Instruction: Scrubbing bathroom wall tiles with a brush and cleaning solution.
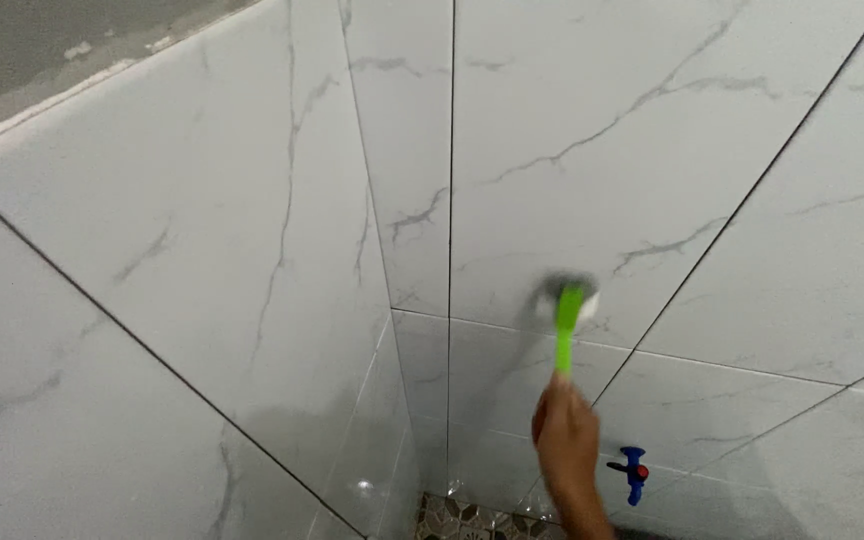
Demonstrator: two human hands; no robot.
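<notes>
**Brush head up the wall from the gripping hand**

Brush [567, 310] meets the tiled wall [652, 150] at its far end: the pale, round head is pressed flat against the white marbled tile, just above a horizontal grout line and a little right of the corner where the 2 walls join. Its green handle runs almost straight down from the head, leaning slightly left, so the long axis is close to vertical in the view. At the low end of that handle sits the hand [564, 440], closed around the grip, with the forearm leading off the bottom edge. From the hand, then, the head lies directly up and away along the handle, and a slight blur surrounds the head.

Only 1 hand shows; whether it is the left or the right I cannot tell from this angle, and the other hand is out of view.

Right of the wrist, low on the wall, a blue tap [634, 472] with a red dot sticks out, near the hand but apart from it. Patterned floor tiles [462, 518] show at the bottom of the corner.
</notes>
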